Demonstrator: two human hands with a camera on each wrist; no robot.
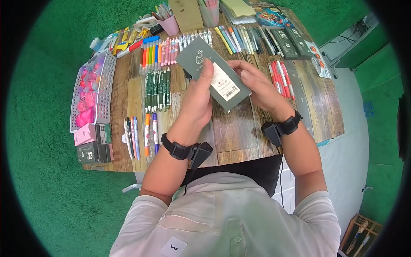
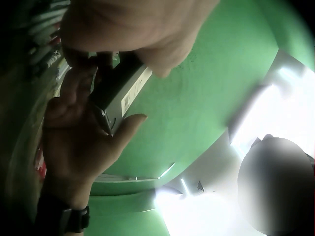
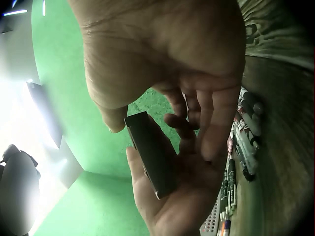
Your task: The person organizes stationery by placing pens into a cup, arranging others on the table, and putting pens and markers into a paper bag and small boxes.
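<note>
My left hand (image 1: 197, 100) grips a dark green box (image 1: 220, 69) with a white barcode label (image 1: 225, 83), its thumb across the printed face. The box is tilted above the table, and part of its underside is hidden by the hand. At the box's right side is my right hand (image 1: 263, 88), its fingers partly behind the edge. In the left wrist view the right hand (image 2: 78, 142) lies with loose fingers and a straight thumb beside the box's end (image 2: 106, 115). The right wrist view shows the box (image 3: 151, 155) against the left palm (image 3: 182, 206).
Rows of pens and markers cover the wooden table (image 1: 233, 143), including dark green pens (image 1: 157, 90) and red pens (image 1: 281, 80). A white basket (image 1: 105, 92) of pink items stands left, near small boxes (image 1: 88, 153). Similar dark boxes (image 1: 284, 43) and pen cups (image 1: 168, 25) sit at the back.
</note>
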